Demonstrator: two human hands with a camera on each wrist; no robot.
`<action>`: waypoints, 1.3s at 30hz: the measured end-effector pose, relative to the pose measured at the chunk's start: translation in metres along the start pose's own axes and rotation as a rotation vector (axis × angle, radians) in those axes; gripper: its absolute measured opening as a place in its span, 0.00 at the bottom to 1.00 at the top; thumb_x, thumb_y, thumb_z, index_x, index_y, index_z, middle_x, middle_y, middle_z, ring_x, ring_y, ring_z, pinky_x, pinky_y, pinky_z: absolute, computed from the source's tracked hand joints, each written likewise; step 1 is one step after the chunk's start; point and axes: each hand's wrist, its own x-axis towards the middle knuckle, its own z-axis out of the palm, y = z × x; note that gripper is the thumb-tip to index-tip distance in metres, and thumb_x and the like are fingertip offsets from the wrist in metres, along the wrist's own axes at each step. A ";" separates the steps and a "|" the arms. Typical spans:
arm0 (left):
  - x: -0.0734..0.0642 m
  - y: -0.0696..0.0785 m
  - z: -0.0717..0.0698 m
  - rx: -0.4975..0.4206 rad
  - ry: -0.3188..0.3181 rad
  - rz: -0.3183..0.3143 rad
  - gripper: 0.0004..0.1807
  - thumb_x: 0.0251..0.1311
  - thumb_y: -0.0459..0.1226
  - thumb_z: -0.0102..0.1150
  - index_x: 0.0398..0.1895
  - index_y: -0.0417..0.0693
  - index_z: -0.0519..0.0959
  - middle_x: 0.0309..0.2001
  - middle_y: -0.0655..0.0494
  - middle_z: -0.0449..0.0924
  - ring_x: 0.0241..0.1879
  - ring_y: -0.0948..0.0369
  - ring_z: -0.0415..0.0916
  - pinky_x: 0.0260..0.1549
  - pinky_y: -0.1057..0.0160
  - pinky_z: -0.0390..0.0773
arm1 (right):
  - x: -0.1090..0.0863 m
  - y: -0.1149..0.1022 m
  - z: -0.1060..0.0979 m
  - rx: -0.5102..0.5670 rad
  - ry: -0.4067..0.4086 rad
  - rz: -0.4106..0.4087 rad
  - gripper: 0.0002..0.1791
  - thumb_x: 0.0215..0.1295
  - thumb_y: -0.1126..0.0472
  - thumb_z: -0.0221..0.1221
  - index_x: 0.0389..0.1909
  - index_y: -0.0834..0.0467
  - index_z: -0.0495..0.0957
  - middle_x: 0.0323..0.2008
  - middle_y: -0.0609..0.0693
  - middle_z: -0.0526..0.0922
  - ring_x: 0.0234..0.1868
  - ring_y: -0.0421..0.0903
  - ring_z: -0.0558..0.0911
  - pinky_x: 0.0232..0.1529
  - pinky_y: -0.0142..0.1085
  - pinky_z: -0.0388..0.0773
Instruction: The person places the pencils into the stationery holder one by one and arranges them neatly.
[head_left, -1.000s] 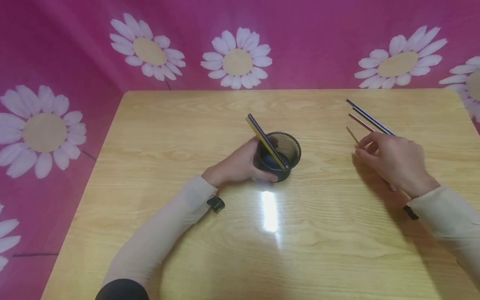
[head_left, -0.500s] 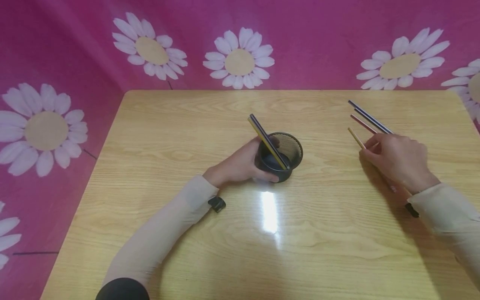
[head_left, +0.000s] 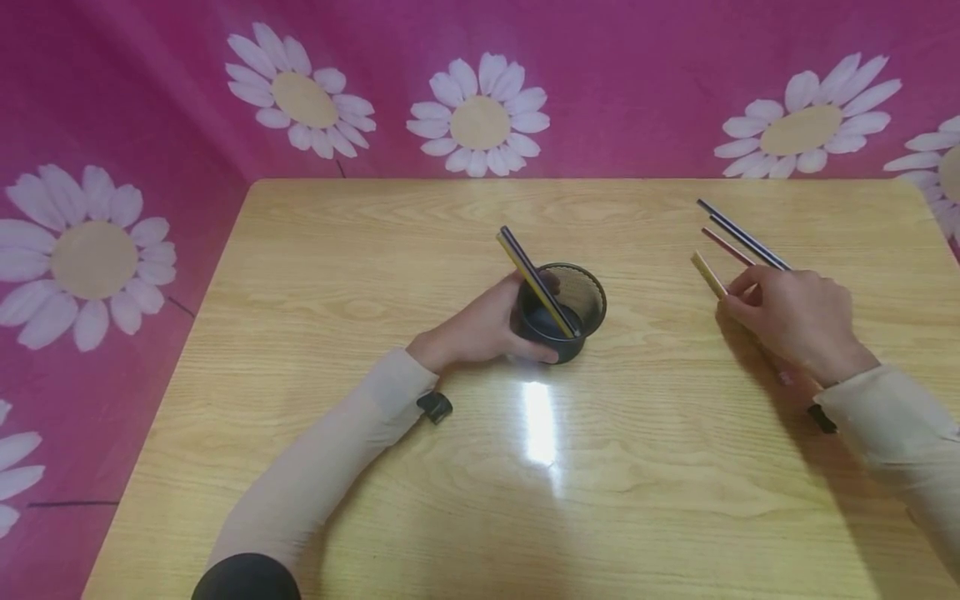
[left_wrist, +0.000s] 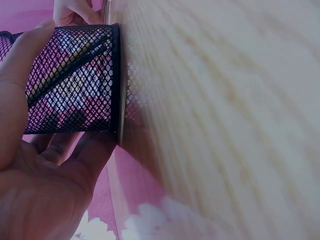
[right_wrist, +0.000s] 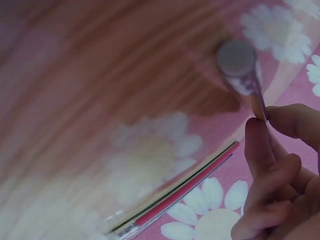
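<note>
In the head view my left hand (head_left: 491, 329) grips the side of a black mesh pencil cup (head_left: 573, 346), which stands upright on the table. A yellow pencil and a dark pencil (head_left: 521, 258) lean out of the cup toward the far left. My right hand (head_left: 795, 317) pinches a yellow pencil (head_left: 707, 273) between thumb and forefinger. Its blunt round end (right_wrist: 236, 57) shows large in the right wrist view. Just beyond that hand, two dark striped pencils (head_left: 738, 233) and a red pencil (head_left: 727, 246) lie on the table, partly hidden by the hand.
The wooden table (head_left: 420, 517) is glossy, with a bright light reflection near its middle. A pink cloth with white daisies (head_left: 622, 92) hangs behind the table and along its left side.
My right hand has shifted slightly right, and the yellow pencil in its fingers has turned a little, showing more of its side. The left hand and the cup have hardly moved.
</note>
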 end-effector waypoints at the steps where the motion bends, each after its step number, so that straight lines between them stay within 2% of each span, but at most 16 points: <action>1: 0.000 0.000 0.000 0.002 0.000 0.000 0.52 0.50 0.37 0.89 0.76 0.36 0.67 0.70 0.44 0.75 0.72 0.57 0.69 0.77 0.62 0.59 | -0.001 -0.001 0.000 0.007 0.006 -0.007 0.15 0.73 0.54 0.68 0.47 0.62 0.87 0.36 0.59 0.91 0.33 0.61 0.84 0.29 0.52 0.69; 6: 0.000 0.001 0.000 0.006 -0.001 -0.007 0.53 0.49 0.38 0.90 0.76 0.35 0.67 0.71 0.44 0.75 0.72 0.56 0.68 0.77 0.63 0.59 | -0.003 -0.010 -0.003 0.053 0.063 -0.060 0.14 0.72 0.52 0.70 0.45 0.60 0.88 0.33 0.57 0.91 0.32 0.59 0.84 0.27 0.48 0.68; 11: 0.000 0.002 -0.001 0.003 -0.001 -0.017 0.54 0.49 0.37 0.89 0.77 0.34 0.66 0.72 0.43 0.74 0.73 0.56 0.68 0.78 0.62 0.58 | -0.004 -0.025 -0.007 0.097 0.120 -0.090 0.12 0.73 0.53 0.67 0.45 0.58 0.88 0.33 0.55 0.90 0.30 0.56 0.81 0.30 0.48 0.67; 16: 0.000 0.001 -0.002 -0.009 0.004 -0.014 0.54 0.49 0.36 0.89 0.77 0.34 0.66 0.72 0.43 0.74 0.73 0.56 0.68 0.78 0.60 0.57 | -0.004 -0.044 -0.010 0.135 0.162 -0.114 0.10 0.72 0.56 0.65 0.45 0.57 0.89 0.32 0.53 0.91 0.22 0.45 0.77 0.31 0.47 0.67; 21: 0.000 0.003 -0.001 -0.016 0.002 -0.009 0.54 0.49 0.36 0.89 0.77 0.34 0.66 0.72 0.42 0.73 0.73 0.55 0.68 0.78 0.61 0.58 | -0.005 -0.059 -0.014 0.154 0.202 -0.147 0.08 0.72 0.57 0.69 0.45 0.56 0.89 0.29 0.49 0.90 0.16 0.35 0.72 0.30 0.40 0.65; 27: 0.000 0.004 -0.001 -0.016 0.005 -0.005 0.53 0.49 0.36 0.89 0.76 0.34 0.66 0.71 0.43 0.74 0.72 0.56 0.68 0.78 0.62 0.59 | -0.006 -0.074 -0.018 0.212 0.249 -0.188 0.07 0.70 0.58 0.70 0.43 0.56 0.90 0.28 0.47 0.88 0.16 0.33 0.71 0.28 0.31 0.60; 39: 0.000 0.000 0.000 -0.002 0.010 0.003 0.53 0.49 0.36 0.90 0.76 0.34 0.67 0.70 0.43 0.75 0.71 0.56 0.69 0.77 0.63 0.59 | -0.007 -0.101 -0.023 0.303 0.351 -0.311 0.05 0.66 0.62 0.73 0.41 0.55 0.90 0.27 0.46 0.89 0.18 0.30 0.71 0.24 0.27 0.62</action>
